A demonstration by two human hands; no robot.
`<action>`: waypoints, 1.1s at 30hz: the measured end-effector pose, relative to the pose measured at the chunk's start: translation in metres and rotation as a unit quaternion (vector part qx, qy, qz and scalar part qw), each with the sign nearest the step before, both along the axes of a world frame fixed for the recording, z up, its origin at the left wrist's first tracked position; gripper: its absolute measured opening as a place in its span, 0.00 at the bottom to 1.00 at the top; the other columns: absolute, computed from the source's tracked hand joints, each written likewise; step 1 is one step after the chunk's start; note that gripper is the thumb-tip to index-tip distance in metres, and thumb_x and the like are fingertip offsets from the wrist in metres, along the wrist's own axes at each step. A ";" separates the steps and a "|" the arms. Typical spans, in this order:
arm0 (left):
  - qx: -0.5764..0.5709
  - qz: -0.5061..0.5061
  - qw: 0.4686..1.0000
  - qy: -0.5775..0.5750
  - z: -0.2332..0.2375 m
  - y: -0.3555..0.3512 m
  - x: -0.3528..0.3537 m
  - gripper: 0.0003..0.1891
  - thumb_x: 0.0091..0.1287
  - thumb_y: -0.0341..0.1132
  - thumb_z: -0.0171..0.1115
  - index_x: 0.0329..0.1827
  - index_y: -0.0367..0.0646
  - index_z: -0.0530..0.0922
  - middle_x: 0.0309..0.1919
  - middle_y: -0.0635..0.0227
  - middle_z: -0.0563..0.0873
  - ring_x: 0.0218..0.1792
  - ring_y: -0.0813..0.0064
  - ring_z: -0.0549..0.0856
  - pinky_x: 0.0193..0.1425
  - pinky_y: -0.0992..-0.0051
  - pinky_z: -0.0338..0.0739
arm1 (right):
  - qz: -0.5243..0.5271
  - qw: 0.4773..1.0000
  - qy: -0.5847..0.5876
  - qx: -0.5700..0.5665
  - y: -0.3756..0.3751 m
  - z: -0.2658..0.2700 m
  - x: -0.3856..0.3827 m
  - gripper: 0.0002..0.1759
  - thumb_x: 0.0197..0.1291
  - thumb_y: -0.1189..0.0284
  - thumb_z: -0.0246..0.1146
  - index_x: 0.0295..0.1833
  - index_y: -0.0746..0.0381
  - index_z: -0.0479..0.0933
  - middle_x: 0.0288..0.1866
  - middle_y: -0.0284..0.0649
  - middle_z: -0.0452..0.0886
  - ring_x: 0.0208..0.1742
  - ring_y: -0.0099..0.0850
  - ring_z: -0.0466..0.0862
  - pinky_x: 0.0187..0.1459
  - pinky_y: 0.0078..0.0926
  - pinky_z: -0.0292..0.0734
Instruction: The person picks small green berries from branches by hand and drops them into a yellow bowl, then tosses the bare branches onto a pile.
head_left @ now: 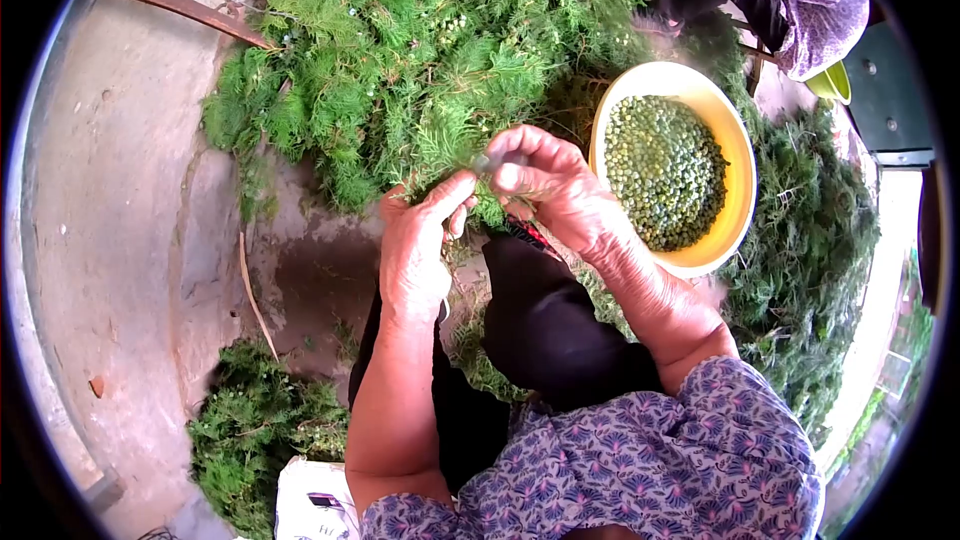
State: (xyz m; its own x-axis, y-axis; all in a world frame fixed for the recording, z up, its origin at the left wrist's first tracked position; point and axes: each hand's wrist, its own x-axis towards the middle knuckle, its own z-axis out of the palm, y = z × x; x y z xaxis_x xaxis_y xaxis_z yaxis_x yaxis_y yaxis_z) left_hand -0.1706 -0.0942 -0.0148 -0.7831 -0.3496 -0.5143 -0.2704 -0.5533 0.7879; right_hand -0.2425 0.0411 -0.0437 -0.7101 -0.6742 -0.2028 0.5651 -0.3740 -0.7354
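Observation:
My left hand [414, 252] is closed in a pinch on a green conifer sprig [450, 145], whose feathery leaves spread upward past the fingertips. Close beside it, my right hand [562, 192] has its thumb and fingers drawn together by the sprig; whatever lies between them is small, greyish and blurred. Beyond both hands is a large heap of cut conifer branches [400, 50], with small pale cones among the leaves. To the right of my right hand, a yellow basin [740, 195] holds many small round green cones [660, 165].
Darker cut branches [800, 240] lie along the right side, and a smaller pile [255, 430] is at lower left. Another person [810, 0] sits at top right near a yellow-green container [832, 83]. A curved wooden strip [170, 2] crosses the upper left over the concrete floor [120, 200].

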 end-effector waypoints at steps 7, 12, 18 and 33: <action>-0.036 -0.088 0.995 0.011 0.002 0.002 0.002 0.07 0.55 0.34 0.66 0.31 0.39 0.80 0.22 0.72 0.80 0.22 0.85 0.71 0.25 0.84 0.60 | 0.025 0.997 -0.067 -0.008 0.008 0.000 0.005 0.07 0.58 0.75 0.62 0.41 0.63 0.75 0.28 0.32 0.76 0.23 0.20 0.73 0.20 0.14 0.62; 0.031 -0.093 0.992 0.077 -0.005 -0.003 0.003 0.07 0.61 0.30 0.60 0.36 0.34 0.78 0.26 0.65 0.80 0.23 0.81 0.74 0.22 0.85 0.64 | -0.098 0.969 0.012 0.224 0.071 0.003 -0.016 0.09 0.63 0.73 0.54 0.46 0.65 0.73 0.29 0.38 0.76 0.30 0.25 0.76 0.30 0.19 0.70; 0.090 0.008 0.988 0.121 -0.021 -0.004 -0.004 0.09 0.65 0.32 0.55 0.40 0.34 0.76 0.38 0.57 0.81 0.38 0.68 0.81 0.41 0.72 0.77 | -0.232 0.518 0.577 0.588 0.151 -0.053 -0.056 0.21 0.53 0.78 0.61 0.54 0.65 0.71 0.42 0.49 0.79 0.40 0.36 0.80 0.47 0.28 0.76; 0.114 0.025 0.981 0.157 -0.025 0.010 -0.007 0.18 0.65 0.34 0.56 0.56 0.38 0.71 0.52 0.60 0.78 0.54 0.68 0.75 0.62 0.68 0.65 | -0.152 0.841 0.439 0.277 -0.003 -0.030 0.010 0.17 0.45 0.84 0.65 0.44 0.66 0.77 0.35 0.46 0.79 0.37 0.35 0.81 0.40 0.25 0.76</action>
